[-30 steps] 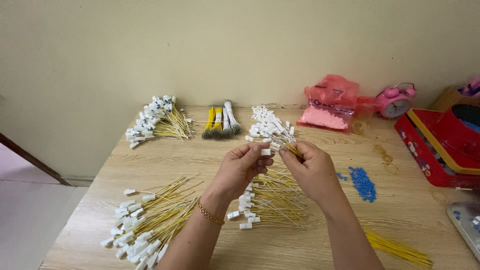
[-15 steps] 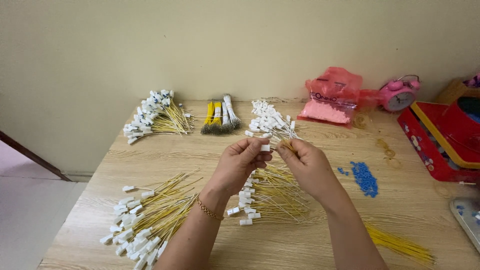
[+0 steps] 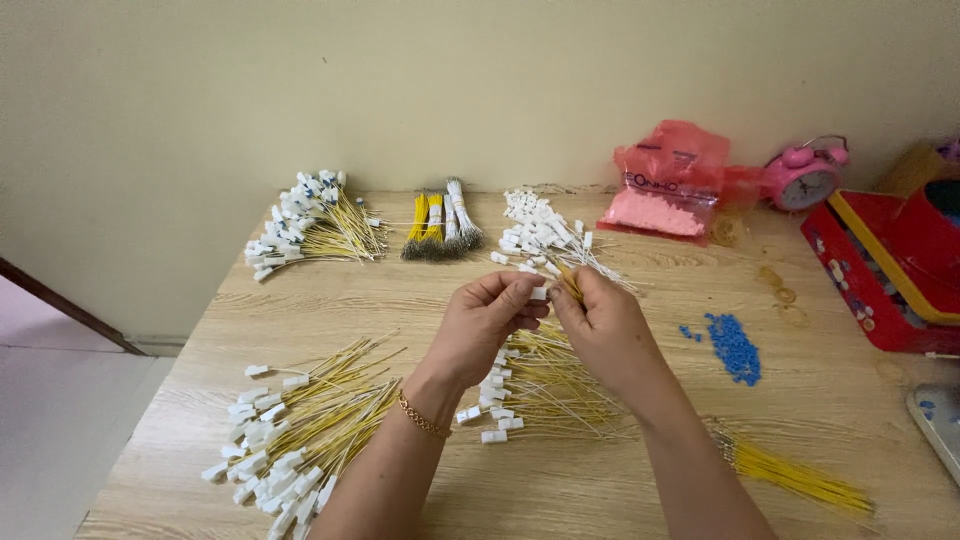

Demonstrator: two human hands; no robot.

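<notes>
At a wood-grain counter (image 3: 640, 300) against a cream wall, both hands — left hand (image 3: 488, 322), right hand (image 3: 598, 322) — pinch one yellow wire (image 3: 567, 277) and its white connector (image 3: 539, 293) above the loose pile (image 3: 545, 385); a slipping grip could drop it there.

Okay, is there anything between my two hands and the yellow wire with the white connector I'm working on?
Nothing visible. The left hand and right hand both already pinch the yellow wire and its white connector, held up above the pile of wires on the table.

Bare table (image 3: 640, 300) lies between the wire heaps (image 3: 300, 430); blue beads (image 3: 735, 345) crowd the right.
</notes>
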